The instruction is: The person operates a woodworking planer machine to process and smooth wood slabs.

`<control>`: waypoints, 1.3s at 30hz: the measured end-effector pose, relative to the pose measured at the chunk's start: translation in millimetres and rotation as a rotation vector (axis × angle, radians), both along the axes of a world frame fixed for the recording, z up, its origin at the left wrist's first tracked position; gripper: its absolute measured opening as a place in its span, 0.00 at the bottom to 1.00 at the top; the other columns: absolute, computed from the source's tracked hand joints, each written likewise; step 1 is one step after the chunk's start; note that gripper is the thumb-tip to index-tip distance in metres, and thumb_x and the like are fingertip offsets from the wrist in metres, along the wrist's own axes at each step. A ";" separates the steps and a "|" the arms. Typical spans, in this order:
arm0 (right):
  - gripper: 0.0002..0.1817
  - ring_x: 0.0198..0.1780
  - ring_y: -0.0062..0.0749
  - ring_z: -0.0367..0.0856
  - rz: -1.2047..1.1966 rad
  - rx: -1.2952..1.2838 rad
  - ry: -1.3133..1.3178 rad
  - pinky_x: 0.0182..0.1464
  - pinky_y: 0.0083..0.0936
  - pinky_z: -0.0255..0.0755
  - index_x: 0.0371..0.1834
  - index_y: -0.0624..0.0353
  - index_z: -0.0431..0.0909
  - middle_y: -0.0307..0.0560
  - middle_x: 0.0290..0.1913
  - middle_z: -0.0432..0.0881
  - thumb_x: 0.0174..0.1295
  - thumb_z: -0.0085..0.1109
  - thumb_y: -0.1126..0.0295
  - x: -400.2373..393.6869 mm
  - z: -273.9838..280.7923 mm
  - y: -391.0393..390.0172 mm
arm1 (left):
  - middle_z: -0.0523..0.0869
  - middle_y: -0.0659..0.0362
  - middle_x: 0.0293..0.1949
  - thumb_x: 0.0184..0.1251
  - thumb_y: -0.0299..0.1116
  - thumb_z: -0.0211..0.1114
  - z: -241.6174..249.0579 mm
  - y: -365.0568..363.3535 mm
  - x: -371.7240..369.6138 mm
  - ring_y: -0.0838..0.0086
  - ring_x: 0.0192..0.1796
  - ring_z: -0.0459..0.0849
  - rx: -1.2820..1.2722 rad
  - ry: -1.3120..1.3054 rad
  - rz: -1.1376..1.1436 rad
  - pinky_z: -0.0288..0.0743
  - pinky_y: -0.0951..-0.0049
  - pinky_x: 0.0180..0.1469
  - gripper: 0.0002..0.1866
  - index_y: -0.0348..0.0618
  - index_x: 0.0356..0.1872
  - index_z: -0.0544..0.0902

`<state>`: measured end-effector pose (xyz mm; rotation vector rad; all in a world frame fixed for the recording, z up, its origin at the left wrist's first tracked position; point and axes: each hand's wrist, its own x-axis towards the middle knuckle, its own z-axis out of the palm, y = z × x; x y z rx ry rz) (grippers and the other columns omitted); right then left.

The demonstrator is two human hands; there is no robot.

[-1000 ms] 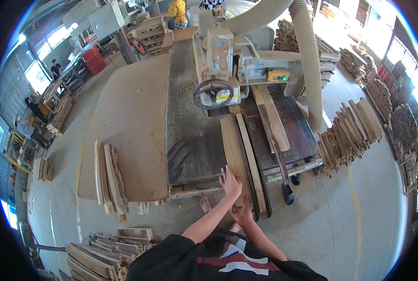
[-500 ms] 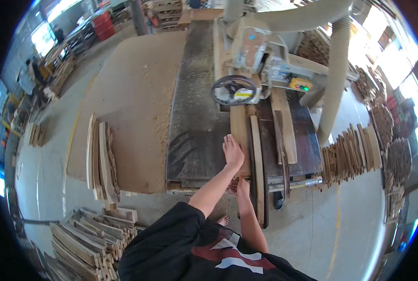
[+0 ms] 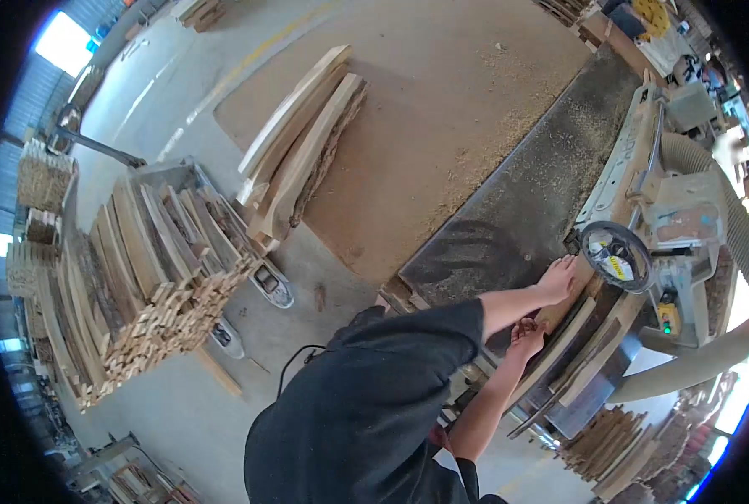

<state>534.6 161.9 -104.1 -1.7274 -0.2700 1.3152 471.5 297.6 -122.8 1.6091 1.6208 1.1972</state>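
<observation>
On the dusty table (image 3: pixel 551 181), hands (image 3: pixel 557 281) touch seemingly smooth wood (image 3: pixel 562 308).

The hands (image 3: pixel 557 279) cover part of the board (image 3: pixel 557 314), whose far end is hidden behind the wheel (image 3: pixel 616 249). Writing on the yellow label (image 3: pixel 618 268) is too small to read; the right edge crops the pale hose (image 3: pixel 692 367).

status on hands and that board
Left hand on board. Right hand at board's near end. Machine's handwheel close ahead of left hand.

Black shirt (image 3: pixel 366 403) — loose, matte fabric, short wide sleeves (image 3: pixel 441 326), bare forearms (image 3: pixel 509 308), bare hands (image 3: pixel 557 281)
</observation>
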 end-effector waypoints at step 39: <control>0.38 0.62 0.45 0.82 0.787 0.112 0.650 0.58 0.41 0.76 0.76 0.57 0.64 0.53 0.64 0.79 0.77 0.39 0.37 -5.5 33.3 -263.5 | 0.87 0.62 0.47 0.72 0.41 0.70 76.4 -321.8 -195.9 0.71 0.41 0.87 -0.548 -0.882 0.102 0.81 0.67 0.36 0.23 0.42 0.61 0.78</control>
